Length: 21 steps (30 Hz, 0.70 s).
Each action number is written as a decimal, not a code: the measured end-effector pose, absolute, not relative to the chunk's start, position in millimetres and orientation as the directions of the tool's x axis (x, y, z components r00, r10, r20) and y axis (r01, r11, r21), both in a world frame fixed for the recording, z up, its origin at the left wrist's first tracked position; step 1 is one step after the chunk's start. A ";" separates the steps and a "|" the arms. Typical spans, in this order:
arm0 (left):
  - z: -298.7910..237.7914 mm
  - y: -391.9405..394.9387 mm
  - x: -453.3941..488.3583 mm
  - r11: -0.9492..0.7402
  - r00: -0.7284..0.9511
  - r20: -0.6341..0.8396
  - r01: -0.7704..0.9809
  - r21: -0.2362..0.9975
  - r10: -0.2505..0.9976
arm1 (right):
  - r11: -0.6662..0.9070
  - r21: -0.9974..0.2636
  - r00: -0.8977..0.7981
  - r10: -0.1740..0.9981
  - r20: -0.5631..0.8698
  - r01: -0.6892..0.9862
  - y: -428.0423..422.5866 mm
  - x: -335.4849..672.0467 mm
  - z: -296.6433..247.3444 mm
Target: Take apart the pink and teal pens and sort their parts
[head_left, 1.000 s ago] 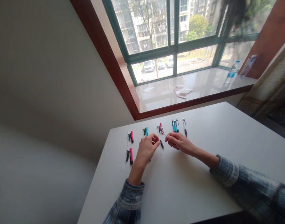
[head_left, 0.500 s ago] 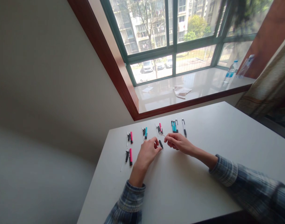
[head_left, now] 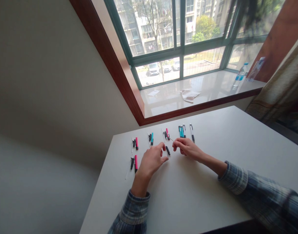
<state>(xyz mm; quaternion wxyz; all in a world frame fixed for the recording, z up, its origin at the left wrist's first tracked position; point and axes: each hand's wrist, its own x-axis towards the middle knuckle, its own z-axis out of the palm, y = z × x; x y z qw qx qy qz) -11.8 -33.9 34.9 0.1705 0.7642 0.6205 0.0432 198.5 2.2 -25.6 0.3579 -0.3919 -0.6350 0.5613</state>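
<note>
My left hand (head_left: pixel 151 159) is over the table with thumb and index finger apart, holding nothing. Just beyond its fingertips is a short black pen part (head_left: pixel 168 150), with a gap between it and the fingers. A thin pen refill (head_left: pixel 171 139) sticks out to the left from my right hand (head_left: pixel 186 148), whose thumb and index finger pinch it. Near its tip lie a pink pen barrel (head_left: pixel 168 133), a small black piece (head_left: pixel 165 135) and a thin pale refill (head_left: pixel 163 135).
On the white table (head_left: pixel 200 191), more pen parts lie to the left, including a pink barrel (head_left: pixel 136 162) and a teal barrel (head_left: pixel 152 138). Teal pens (head_left: pixel 181 131) and a white-and-black pen (head_left: pixel 192 132) lie at the back. Bottles (head_left: pixel 240 77) and a cloth (head_left: pixel 189 95) rest on the windowsill.
My left thumb has moved away from the black pen part, widening the gap to the index finger. My right hand has barely moved and still pinches the refill.
</note>
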 end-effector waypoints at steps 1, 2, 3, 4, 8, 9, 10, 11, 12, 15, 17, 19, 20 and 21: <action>34.9 -34.6 -10.5 -0.179 0.228 -0.137 0.937 0.301 0.964 | 0.066 -0.993 -0.437 0.899 0.015 0.101 1.9 198.5 -25.2; 34.4 -35.0 -9.1 -0.185 0.231 -0.129 0.938 0.294 0.964 | 0.068 -0.992 -0.439 0.898 0.015 0.105 1.5 198.5 -24.8; 33.6 -35.2 -8.0 -0.189 0.233 -0.123 0.937 0.292 0.965 | 0.069 -0.992 -0.444 0.896 0.015 0.107 1.1 198.4 -24.5; 32.5 -35.1 -7.1 -0.190 0.233 -0.121 0.937 0.292 0.965 | 0.070 -0.992 -0.448 0.894 0.014 0.108 0.7 198.2 -24.2; 28.3 -33.0 -6.2 -0.174 0.211 -0.103 0.941 0.289 0.972 | 0.069 -0.991 -0.452 0.892 0.009 0.115 -0.2 197.5 -24.0; 27.8 -32.4 -6.2 -0.167 0.202 -0.097 0.943 0.287 0.974 | 0.067 -0.991 -0.452 0.892 0.007 0.118 -0.2 197.2 -24.1; 27.6 -31.8 -6.1 -0.161 0.194 -0.091 0.945 0.285 0.977 | 0.066 -0.991 -0.453 0.891 0.004 0.121 -0.2 197.0 -24.1; 27.7 -31.4 -5.8 -0.154 0.185 -0.086 0.947 0.283 0.979 | 0.065 -0.990 -0.456 0.890 0.002 0.122 -0.1 196.8 -24.1; 28.1 -31.0 -5.4 -0.147 0.176 -0.081 0.948 0.282 0.981 | 0.065 -0.990 -0.461 0.888 0.001 0.123 0.0 196.7 -24.1; 30.0 -30.5 -3.4 -0.119 0.145 -0.072 0.952 0.283 0.987 | 0.067 -0.990 -0.474 0.881 -0.001 0.127 -0.1 196.4 -24.2; 31.0 -30.4 -2.3 -0.102 0.127 -0.069 0.954 0.282 0.990 | 0.070 -0.989 -0.483 0.876 -0.003 0.133 -0.5 196.3 -24.3; 31.1 -30.2 -1.6 -0.094 0.115 -0.062 0.957 0.275 0.991 | 0.074 -0.988 -0.491 0.871 -0.003 0.137 -1.0 196.1 -24.1; 30.9 -30.1 -1.4 -0.092 0.111 -0.055 0.958 0.271 0.992 | 0.078 -0.987 -0.494 0.869 -0.002 0.140 -1.3 196.0 -24.0; 30.5 -29.9 -1.2 -0.093 0.109 -0.047 0.959 0.266 0.993 | 0.082 -0.986 -0.494 0.869 0.000 0.143 -1.5 195.9 -23.9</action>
